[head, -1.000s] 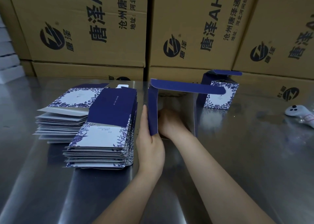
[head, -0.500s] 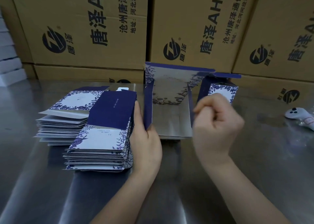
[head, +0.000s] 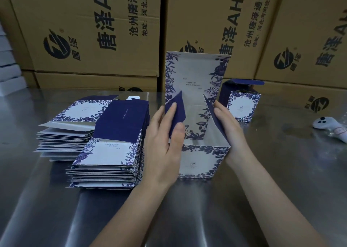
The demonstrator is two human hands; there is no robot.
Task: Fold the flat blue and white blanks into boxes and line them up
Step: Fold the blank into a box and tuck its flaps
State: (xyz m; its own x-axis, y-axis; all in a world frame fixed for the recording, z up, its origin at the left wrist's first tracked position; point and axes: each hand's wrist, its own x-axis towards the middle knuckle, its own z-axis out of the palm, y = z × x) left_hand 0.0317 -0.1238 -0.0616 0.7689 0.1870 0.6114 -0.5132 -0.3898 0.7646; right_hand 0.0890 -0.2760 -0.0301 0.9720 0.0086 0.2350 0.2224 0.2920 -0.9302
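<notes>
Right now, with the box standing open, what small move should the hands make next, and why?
Probably press both side flaps inward over the opening. The box stands upright with its top open, the left hand lies on the left flap, the right hand on the right flap, and the lid flap stands up behind.

- Clock centred on the open box [head: 199,160], 12 pointing away from the wearer; the box stands on the table [head: 281,171].
- 9 o'clock: left hand [head: 163,143] against the box's side flap, with the near stack of blanks [head: 110,153] just beside it.
- 10 o'clock: far stack of blanks [head: 75,126], behind the near stack and butted against it.
- 3 o'clock: right hand [head: 231,132] on the opposite flap.
- 1 o'clock: finished box [head: 242,106], behind the right hand, apart from the open box.
- 3 o'clock, well apart: controller [head: 330,128].
- 12 o'clock: cartons [head: 93,31] stacked along the table's far edge.
</notes>
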